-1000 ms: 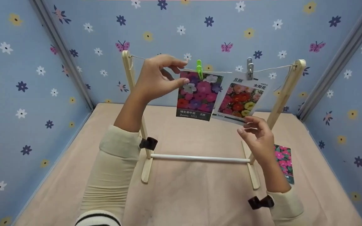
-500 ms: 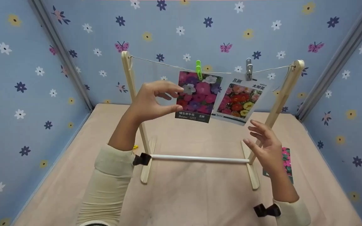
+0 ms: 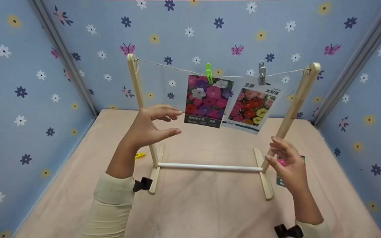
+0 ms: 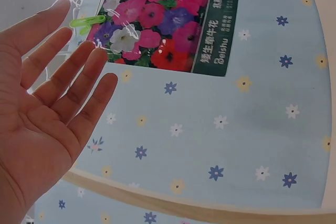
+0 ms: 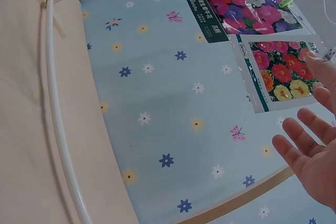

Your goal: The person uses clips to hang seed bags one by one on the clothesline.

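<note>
Two flat, glossy flower-picture packets hang side by side from a thin pale string tied between the posts of a light wooden stand. On the left, a dark-bottomed rectangular packet with pink, purple and white blooms hangs from a bright green plastic clip. On the right, a white-bordered packet with red and yellow blooms hangs tilted from a grey clip.

The person's left hand is near the left packet's lower edge, thumb well apart from the extended fingers, holding nothing. The right hand is below the right packet, its fingers loosely spread and gripping nothing. Behind it, partly hidden, a green packet with pink flowers lies on the pale pink cloth surface. A small yellow clip lies beside the left post.

The packets look very light, thin and flexible, with a shiny skin that may slip and crease easily. A gentle thumb-and-finger pinch on a side edge or lower corner should suit them; pulling hard could drag them from their clips.
</note>
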Tool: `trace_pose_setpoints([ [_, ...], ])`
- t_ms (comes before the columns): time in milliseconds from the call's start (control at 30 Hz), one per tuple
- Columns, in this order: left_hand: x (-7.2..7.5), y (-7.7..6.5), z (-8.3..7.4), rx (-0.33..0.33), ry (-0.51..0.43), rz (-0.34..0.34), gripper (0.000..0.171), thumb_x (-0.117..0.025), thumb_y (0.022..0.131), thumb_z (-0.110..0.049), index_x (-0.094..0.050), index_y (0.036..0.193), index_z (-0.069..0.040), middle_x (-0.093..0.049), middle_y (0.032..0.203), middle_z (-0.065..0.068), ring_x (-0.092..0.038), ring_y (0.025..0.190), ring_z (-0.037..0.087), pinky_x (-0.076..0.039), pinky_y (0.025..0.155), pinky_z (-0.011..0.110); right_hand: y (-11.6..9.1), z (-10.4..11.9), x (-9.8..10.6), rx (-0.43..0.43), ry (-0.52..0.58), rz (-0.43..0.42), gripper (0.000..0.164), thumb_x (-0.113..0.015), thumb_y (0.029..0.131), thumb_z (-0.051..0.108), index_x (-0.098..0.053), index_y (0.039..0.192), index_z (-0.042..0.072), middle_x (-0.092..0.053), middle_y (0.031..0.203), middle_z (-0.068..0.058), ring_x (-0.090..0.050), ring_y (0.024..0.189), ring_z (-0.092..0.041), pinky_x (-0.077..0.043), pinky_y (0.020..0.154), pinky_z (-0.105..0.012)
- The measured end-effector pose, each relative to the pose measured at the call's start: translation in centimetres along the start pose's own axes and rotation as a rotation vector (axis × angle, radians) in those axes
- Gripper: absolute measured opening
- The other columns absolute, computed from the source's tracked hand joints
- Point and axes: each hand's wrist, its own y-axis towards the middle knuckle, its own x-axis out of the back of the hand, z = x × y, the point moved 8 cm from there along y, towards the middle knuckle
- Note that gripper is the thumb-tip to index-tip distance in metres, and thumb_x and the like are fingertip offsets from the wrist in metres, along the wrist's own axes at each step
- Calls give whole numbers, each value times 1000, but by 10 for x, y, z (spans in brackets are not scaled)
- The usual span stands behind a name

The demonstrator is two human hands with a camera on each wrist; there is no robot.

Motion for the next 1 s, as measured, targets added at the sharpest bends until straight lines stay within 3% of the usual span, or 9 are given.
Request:
trace_pose_setpoints([
  [400, 2, -43, 17, 7, -24, -86, 38, -84, 75, -5, -73, 111, -5, -68, 114, 6, -65, 94, 23, -57, 81, 37, -18, -10, 21, 52, 8, -8, 55, -65, 76, -27, -54, 128, -13, -54, 126, -23, -59, 112, -16, -48, 94, -22],
  [500, 2, -52, 22, 29, -11, -101, 38, -85, 74, -4, -74, 110, -5, -68, 112, 5, -66, 93, 22, -57, 81, 36, -22, -9, 25, 44, -6, -7, 54, -64, 78, -26, -53, 129, -12, -54, 127, -21, -58, 113, -15, -47, 96, -21],
  [733, 9, -62, -7, 34, 1, -135, 36, -82, 68, 12, -71, 101, 9, -64, 101, 20, -64, 89, 34, -57, 77, 46, -29, -20, 35, -20, 8, 60, 63, -66, 80, -21, -48, 138, -6, -52, 136, -12, -56, 119, -16, -44, 98, -18],
  [867, 10, -73, 2, 71, -7, -137, 38, -82, 67, 12, -70, 103, 10, -63, 104, 21, -64, 92, 35, -56, 78, 49, -33, -25, 42, -90, -4, 90, 66, -68, 83, -15, -45, 143, 0, -50, 140, -5, -55, 120, -13, -45, 97, -18],
  [1000, 13, -87, 14, 116, -30, -153, 40, -82, 66, 15, -70, 104, 10, -63, 105, 21, -64, 93, 34, -56, 80, 47, -36, -29, 51, -108, -17, 69, 66, -67, 84, -14, -44, 144, 1, -51, 139, -3, -55, 119, -10, -45, 95, -16],
])
